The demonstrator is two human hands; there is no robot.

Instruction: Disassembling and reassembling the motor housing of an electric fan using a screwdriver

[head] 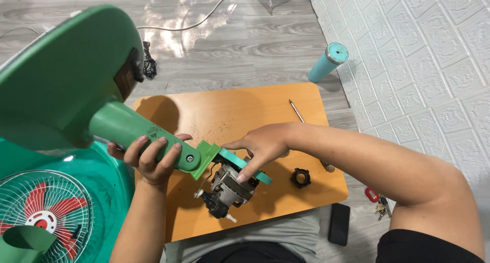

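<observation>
Nearest, at the near edge of the low orange wooden table (306, 97), a bare grey metal fan motor (230, 187) with a black end is held off the board, so that its underside stays reachable. It hangs from a teal plastic plate (255, 171), on which the right hand (261, 146) is pressed, fingers spread and curled over the edge, thumb toward the hinge; the motor is thereby steadied. Just left, the green plastic fan neck (133, 131) is gripped in the closed left hand (152, 158), fingers wrapped round it beside the screw joint, so the heavy round green fan base (61, 79), tipped up at the left, is kept from dropping.

On the table right of the motor a small black ribbed ring nut (300, 178) is laid aside, and farther back a thin metal screwdriver (297, 111) lies within reach. At the near left a wire fan guard with red blades (43, 212) rests in a green basin. Farthest, a teal cylinder (328, 62) lies by the white wall.
</observation>
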